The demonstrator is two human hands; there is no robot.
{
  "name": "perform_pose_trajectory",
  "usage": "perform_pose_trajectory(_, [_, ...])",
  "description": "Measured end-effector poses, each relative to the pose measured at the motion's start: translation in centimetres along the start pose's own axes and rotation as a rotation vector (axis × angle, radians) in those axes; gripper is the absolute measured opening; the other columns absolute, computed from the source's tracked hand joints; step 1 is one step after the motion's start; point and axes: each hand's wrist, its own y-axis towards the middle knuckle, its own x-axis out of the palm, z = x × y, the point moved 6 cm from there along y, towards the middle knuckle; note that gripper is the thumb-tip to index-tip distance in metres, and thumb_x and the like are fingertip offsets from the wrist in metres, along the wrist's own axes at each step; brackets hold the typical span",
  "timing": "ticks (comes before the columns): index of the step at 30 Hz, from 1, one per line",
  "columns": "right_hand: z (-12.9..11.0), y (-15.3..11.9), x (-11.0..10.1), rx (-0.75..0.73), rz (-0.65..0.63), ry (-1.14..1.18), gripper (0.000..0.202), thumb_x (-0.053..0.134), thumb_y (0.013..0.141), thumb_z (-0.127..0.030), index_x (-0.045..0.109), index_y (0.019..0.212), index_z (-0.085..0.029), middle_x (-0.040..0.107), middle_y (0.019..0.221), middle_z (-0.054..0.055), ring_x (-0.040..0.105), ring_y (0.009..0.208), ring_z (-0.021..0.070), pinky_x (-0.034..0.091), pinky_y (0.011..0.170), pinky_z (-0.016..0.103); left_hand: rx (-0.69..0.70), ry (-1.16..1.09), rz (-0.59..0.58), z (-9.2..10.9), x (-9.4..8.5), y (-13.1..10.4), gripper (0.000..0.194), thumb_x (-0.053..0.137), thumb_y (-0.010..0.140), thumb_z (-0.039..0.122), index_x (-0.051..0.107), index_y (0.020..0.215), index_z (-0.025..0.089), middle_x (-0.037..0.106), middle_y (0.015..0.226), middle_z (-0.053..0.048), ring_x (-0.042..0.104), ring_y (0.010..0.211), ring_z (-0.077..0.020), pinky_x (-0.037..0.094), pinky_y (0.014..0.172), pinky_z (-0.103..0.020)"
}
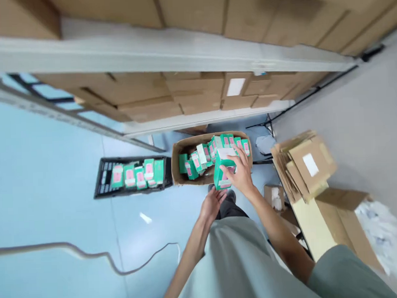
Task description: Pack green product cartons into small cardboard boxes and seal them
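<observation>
Green box between thumb and fingers of right grip, near unfurled left grip

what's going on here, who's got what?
A person stands by a shelving rack, holding a green-and-white box in the right hand above an open carton. The left hand is open just below the box; contact is unclear. More green boxes sit in the carton, and similar ones lie in the black crate to its left.
</observation>
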Motion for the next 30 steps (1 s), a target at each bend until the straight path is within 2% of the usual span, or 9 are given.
perform_pose_trajectory(3, [-0.5, -3.3, -8.8, 0.082, 0.194, -0.044, 0.03, 0.083, 0.103, -0.05, 0.08, 0.122, -0.027, 0.057, 0.18, 0.014, 0.034, 0.181, 0.0374, 0.035, 0.147, 0.067, -0.071, 0.238, -0.125, -2.2, 3.9, -3.0, 0.03, 0.053, 0.115, 0.032, 0.076, 0.1, 0.018, 0.08, 0.09, -0.011, 0.084, 0.091, -0.0242, 0.068, 0.091, -0.034])
perform_pose_trajectory(6, [0.0, -9.1, -16.6, 0.168, 0.326, -0.041, 0.025, 0.082, 0.102, -0.046, 0.079, 0.117, -0.026, 0.057, 0.18, 0.015, 0.032, 0.182, 0.0373, 0.031, 0.147, 0.068, -0.096, 0.516, -0.205, -4.9, 6.5, -5.9, 0.035, 0.053, 0.112, 0.039, 0.078, 0.104, 0.016, 0.083, 0.094, -0.016, 0.085, 0.093, -0.0289, 0.067, 0.091, -0.037])
perform_pose_trajectory(9, [1.2, -17.3, -23.0, 0.291, 0.465, 0.012, 0.025, 0.08, 0.101, -0.046, 0.078, 0.115, -0.026, 0.061, 0.176, 0.017, 0.037, 0.18, 0.0375, 0.028, 0.147, 0.068, -0.114, 0.759, -0.272, -8.8, 8.3, -8.5, 0.034, 0.055, 0.11, 0.04, 0.078, 0.112, 0.014, 0.085, 0.103, -0.018, 0.086, 0.093, -0.0288, 0.067, 0.091, -0.037])
perform_pose_trajectory(11, [1.9, -24.0, -26.5, 0.383, 0.584, 0.061, 0.027, 0.08, 0.101, -0.049, 0.077, 0.115, -0.026, 0.063, 0.174, 0.018, 0.043, 0.177, 0.0381, 0.029, 0.146, 0.069, -0.143, 0.872, -0.319, -12.3, 9.0, -10.3, 0.03, 0.059, 0.108, 0.04, 0.076, 0.114, 0.015, 0.085, 0.104, -0.017, 0.086, 0.092, -0.0289, 0.067, 0.092, -0.038])
perform_pose_trajectory(13, [2.1, -31.2, -29.3, 0.457, 0.702, 0.127, 0.031, 0.082, 0.101, -0.054, 0.076, 0.114, -0.027, 0.065, 0.171, 0.02, 0.05, 0.172, 0.039, 0.036, 0.143, 0.068, -0.185, 0.966, -0.373, -16.4, 9.3, -12.2, 0.026, 0.067, 0.105, 0.043, 0.073, 0.111, 0.018, 0.084, 0.101, -0.014, 0.086, 0.092, -0.0306, 0.068, 0.095, -0.042])
perform_pose_trajectory(18, [-0.4, -49.9, -34.0, 0.593, 0.999, 0.213, 0.042, 0.083, 0.098, -0.064, 0.075, 0.117, -0.028, 0.059, 0.174, 0.022, 0.066, 0.155, 0.039, 0.062, 0.12, 0.06, -0.299, 1.212, -0.532, -28.5, 8.9, -17.9, 0.024, 0.073, 0.103, 0.044, 0.071, 0.107, 0.02, 0.083, 0.096, -0.012, 0.085, 0.093, -0.0295, 0.069, 0.097, -0.043])
perform_pose_trajectory(23, [-4.8, -66.7, -36.2, 0.746, 1.401, 0.033, 0.035, 0.077, 0.101, -0.059, 0.076, 0.117, -0.028, 0.064, 0.166, 0.018, 0.063, 0.155, 0.0358, 0.066, 0.107, 0.049, -0.38, 1.385, -0.705, -40.6, 7.6, -23.0, 0.022, 0.08, 0.099, 0.039, 0.073, 0.107, 0.019, 0.085, 0.097, -0.01, 0.084, 0.09, -0.0259, 0.068, 0.091, -0.038])
perform_pose_trajectory(26, [-7.1, -74.3, -35.8, 0.834, 1.599, -0.052, 0.034, 0.075, 0.103, -0.059, 0.076, 0.117, -0.028, 0.065, 0.165, 0.017, 0.063, 0.154, 0.035, 0.066, 0.104, 0.046, -0.477, 1.453, -0.836, -47.0, 6.5, -25.3, 0.028, 0.092, 0.091, 0.033, 0.074, 0.109, 0.02, 0.086, 0.107, -0.008, 0.083, 0.093, -0.0221, 0.067, 0.09, -0.033])
perform_pose_trajectory(30, [-9.4, -81.4, -34.6, 0.963, 1.749, -0.079, 0.038, 0.073, 0.103, -0.061, 0.076, 0.12, -0.028, 0.064, 0.166, 0.017, 0.062, 0.155, 0.0356, 0.067, 0.101, 0.044, -0.651, 1.594, -0.985, -54.8, 4.5, -27.1, 0.042, 0.103, 0.079, 0.028, 0.076, 0.11, 0.021, 0.085, 0.112, -0.006, 0.08, 0.097, -0.0194, 0.065, 0.09, -0.029])
